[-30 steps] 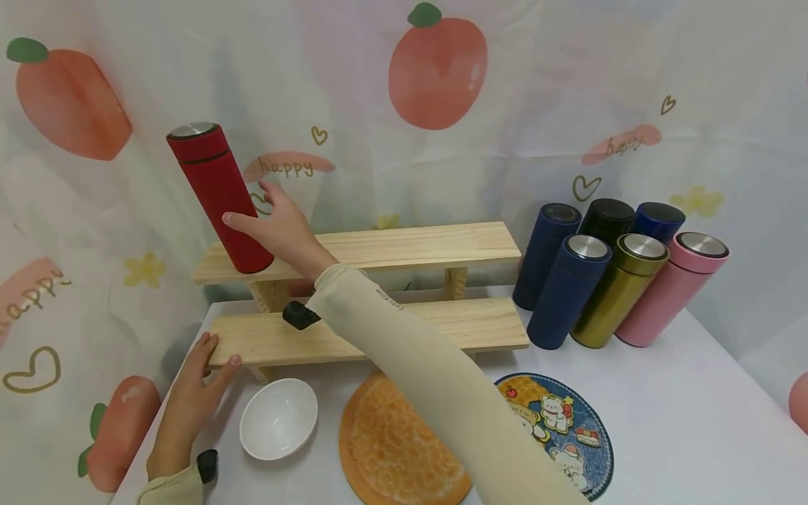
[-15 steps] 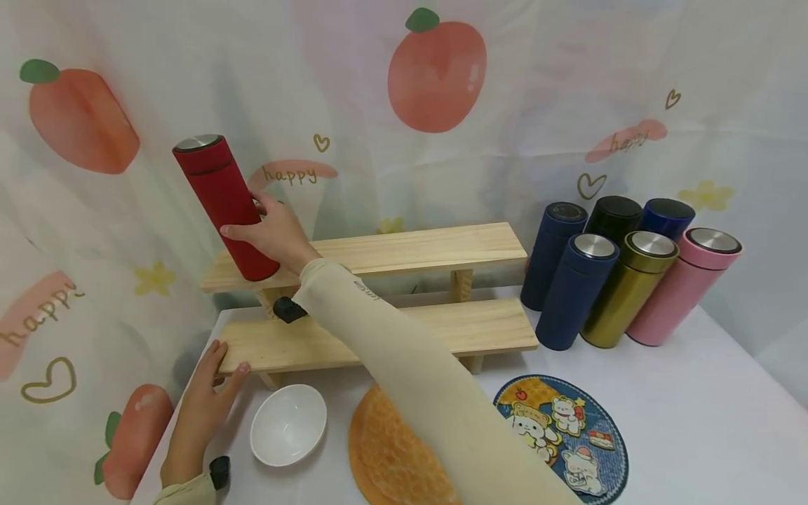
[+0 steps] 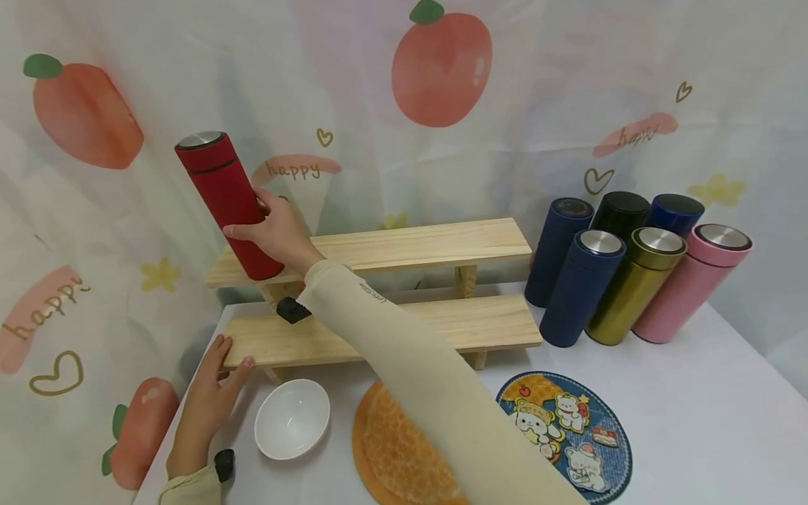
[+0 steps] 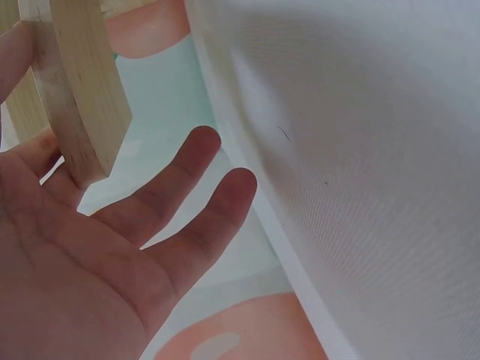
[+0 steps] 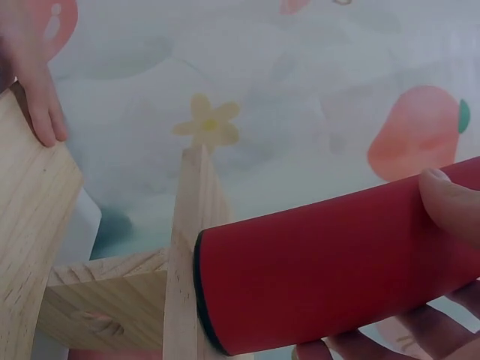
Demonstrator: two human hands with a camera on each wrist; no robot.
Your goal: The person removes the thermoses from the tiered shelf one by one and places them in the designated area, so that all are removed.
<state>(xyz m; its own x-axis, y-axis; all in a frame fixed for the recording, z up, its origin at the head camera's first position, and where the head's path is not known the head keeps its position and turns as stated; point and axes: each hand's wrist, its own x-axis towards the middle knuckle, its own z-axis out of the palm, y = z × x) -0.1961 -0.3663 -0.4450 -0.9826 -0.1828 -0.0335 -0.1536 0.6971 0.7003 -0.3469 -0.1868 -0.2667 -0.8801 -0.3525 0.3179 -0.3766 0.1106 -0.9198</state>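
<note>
In the head view, my right hand [image 3: 284,235] grips the lower part of a red thermos bottle [image 3: 227,196] with a silver lid, thumb in front and fingers behind. The base of the bottle meets the left end of the upper plank [image 3: 416,242] of a two-step wooden shelf, as the right wrist view also shows. My left hand [image 3: 208,403] holds the left end of the lower plank [image 3: 278,344]. In the left wrist view, that plank's end [image 4: 82,97] lies between thumb and index finger, while two other fingers stretch free.
Several thermos bottles stand right of the shelf, among them a pink one [image 3: 691,287], a gold one [image 3: 634,291] and a blue one [image 3: 581,294]. In front are a white bowl [image 3: 292,419], a round waffle-patterned mat [image 3: 400,449] and a denim-patterned mat [image 3: 609,449]. A printed cloth [image 3: 353,77] hangs behind.
The right hand's fingers have closed around the red thermos bottle, from an open hand beside it. The bottle barely shifts against the shelf. The left hand stays at the lower plank; the head view turned slightly.
</note>
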